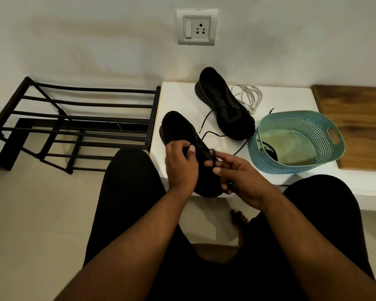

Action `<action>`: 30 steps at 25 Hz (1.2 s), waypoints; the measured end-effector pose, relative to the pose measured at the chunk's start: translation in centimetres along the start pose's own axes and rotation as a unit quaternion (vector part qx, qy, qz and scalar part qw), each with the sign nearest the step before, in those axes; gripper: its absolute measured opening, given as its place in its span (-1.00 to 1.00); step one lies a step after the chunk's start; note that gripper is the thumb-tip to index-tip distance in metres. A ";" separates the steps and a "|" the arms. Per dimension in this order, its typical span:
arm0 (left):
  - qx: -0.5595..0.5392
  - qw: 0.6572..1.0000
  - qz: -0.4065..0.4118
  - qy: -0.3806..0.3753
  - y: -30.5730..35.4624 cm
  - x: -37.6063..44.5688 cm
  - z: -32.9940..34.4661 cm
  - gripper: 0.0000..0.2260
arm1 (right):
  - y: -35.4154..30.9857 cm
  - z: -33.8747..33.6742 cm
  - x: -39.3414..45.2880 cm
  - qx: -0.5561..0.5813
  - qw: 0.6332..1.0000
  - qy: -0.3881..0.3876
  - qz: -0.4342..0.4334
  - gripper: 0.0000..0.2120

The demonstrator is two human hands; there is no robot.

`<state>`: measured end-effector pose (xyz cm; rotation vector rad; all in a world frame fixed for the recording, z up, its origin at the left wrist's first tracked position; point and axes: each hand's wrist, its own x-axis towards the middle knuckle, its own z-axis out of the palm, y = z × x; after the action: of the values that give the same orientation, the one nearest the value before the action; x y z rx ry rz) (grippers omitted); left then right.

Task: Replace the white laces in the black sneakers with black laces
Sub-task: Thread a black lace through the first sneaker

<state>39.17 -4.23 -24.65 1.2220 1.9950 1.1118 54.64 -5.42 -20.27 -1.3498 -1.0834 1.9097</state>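
At the near edge of the white bench [291, 101], the near sneaker [182, 131] lies with its toe overhanging toward the person. His or her left hand [181, 168] has its grip curled round the shoe's upper, steadying it, while the right hand [243, 177] pinches a black lace [213, 158] at the eyelets, between thumb and forefinger; the other fingers are loosely spread. That lace trails back across the bench. Behind it the far sneaker [224, 103] sits with black lace ends loose, and the removed white laces [248, 96] are piled just beside it. A blue basket [295, 142] stands near on the right, a black shoe rack [74, 124] to the left.

Black on black in dim light makes an eyelet easy to skip or cross wrongly. A hard pull could also drag the free end out, or tip the overhanging shoe off the edge.
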 end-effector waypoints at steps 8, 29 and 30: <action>-0.297 0.877 -0.135 -0.352 0.1 -1.3 -1.8 -0.47 | 0.2 1.3 1.2 0.064 0.997 -0.034 -0.041 -0.54; -0.088 0.921 -0.108 -0.364 0.6 -1.7 -3.4 -0.74 | -1.0 -2.0 1.0 0.222 0.947 0.219 -0.077 -0.75; -0.077 0.941 -0.118 -0.307 0.4 -1.1 -3.7 -0.76 | -0.6 -2.5 0.4 0.009 0.971 0.238 -0.038 -0.68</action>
<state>36.94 -6.45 -22.35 1.0478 1.4929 0.6447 56.83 -4.03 -20.36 -1.6195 -0.8562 1.4294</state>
